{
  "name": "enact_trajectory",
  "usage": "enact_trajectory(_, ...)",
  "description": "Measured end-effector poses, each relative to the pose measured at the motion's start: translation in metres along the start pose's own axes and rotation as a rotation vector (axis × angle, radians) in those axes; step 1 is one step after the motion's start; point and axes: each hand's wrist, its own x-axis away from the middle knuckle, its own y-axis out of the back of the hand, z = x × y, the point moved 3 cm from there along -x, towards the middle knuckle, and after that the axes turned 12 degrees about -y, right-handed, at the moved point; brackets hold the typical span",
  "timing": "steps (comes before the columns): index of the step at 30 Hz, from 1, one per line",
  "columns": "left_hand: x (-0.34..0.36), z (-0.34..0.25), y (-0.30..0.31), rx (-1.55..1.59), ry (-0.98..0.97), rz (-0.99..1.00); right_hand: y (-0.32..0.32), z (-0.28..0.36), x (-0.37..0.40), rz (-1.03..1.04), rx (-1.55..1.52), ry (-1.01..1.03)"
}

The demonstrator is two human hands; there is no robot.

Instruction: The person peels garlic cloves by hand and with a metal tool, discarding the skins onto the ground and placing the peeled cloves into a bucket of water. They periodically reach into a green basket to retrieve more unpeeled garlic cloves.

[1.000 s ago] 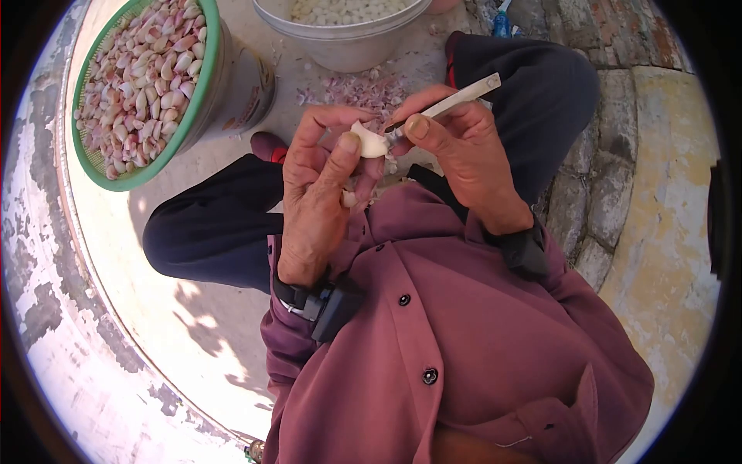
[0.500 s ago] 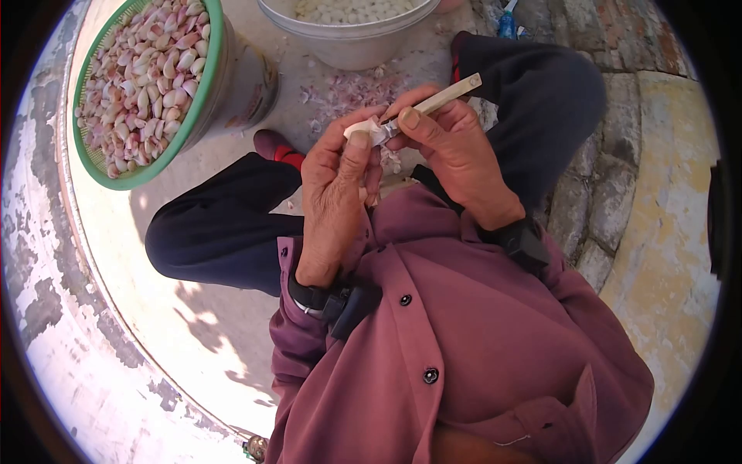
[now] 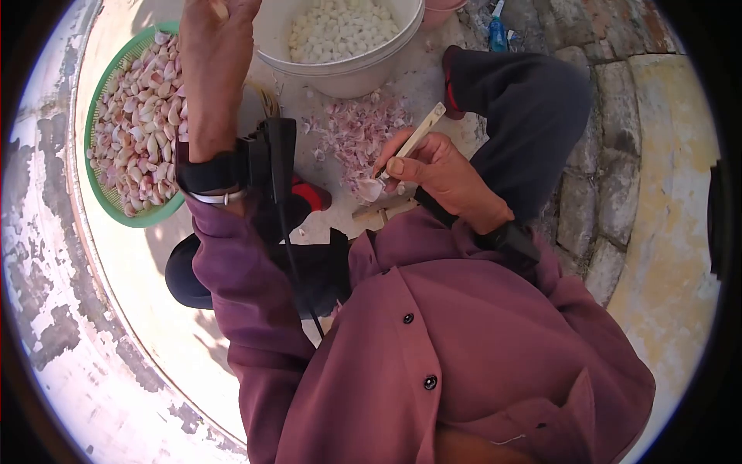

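My right hand (image 3: 433, 174) is closed around the flat wooden handle (image 3: 423, 131) of a small knife, above the floor in front of my lap. At the knife's lower end, by my fingertips, hangs a pale papery piece of garlic skin (image 3: 371, 190); the blade is mostly hidden. My left hand (image 3: 220, 39) is raised at the top edge, between a green-rimmed basket (image 3: 124, 210) of unpeeled garlic cloves (image 3: 143, 131) and a white bucket (image 3: 352, 77) of peeled cloves (image 3: 340, 31). The frame cuts off its fingers, so whatever they hold is hidden.
Loose garlic skins (image 3: 359, 131) lie heaped on the floor below the bucket. A blue bottle-like object (image 3: 497, 32) sits by the brick edging (image 3: 618, 155) at upper right. Part of a pink container (image 3: 442, 11) shows behind the bucket. My bent legs flank the skins.
My left hand has left the right hand and the garlic clove there, swinging up and left to the top edge. My right hand, still holding the knife, has dropped a little. The view has shifted slightly.
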Motion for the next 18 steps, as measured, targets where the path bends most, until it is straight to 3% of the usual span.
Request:
enact_trajectory(1, 0.001, 0.000, 0.000, 0.001, -0.009, 0.000, 0.001, 0.002, 0.001, -0.008, -0.006, -0.014)
enact_trajectory(4, 0.031, -0.004, -0.004, 0.762, 0.305, -0.006, 0.009, 0.001, 0.005, -0.030, -0.181, 0.026)
enact_trajectory(8, 0.093, -0.016, -0.007, 0.823, 0.473, -0.018, 0.026, -0.012, -0.003, 0.031, -0.355, 0.029)
enact_trajectory(10, 0.123, -0.020, -0.010, 0.885, 0.586, -0.026, 0.032, -0.011, -0.009, -0.365, 0.579, 0.008)
enact_trajectory(11, 0.136, -0.022, -0.010, 0.909, 0.626, -0.028, 0.031, -0.013, -0.010, -0.408, 0.356, 0.025)
enact_trajectory(18, 0.198, -0.037, -0.010, 1.099, 0.820, -0.201, -0.014, 0.015, -0.002, -0.175, 0.179, 0.208)
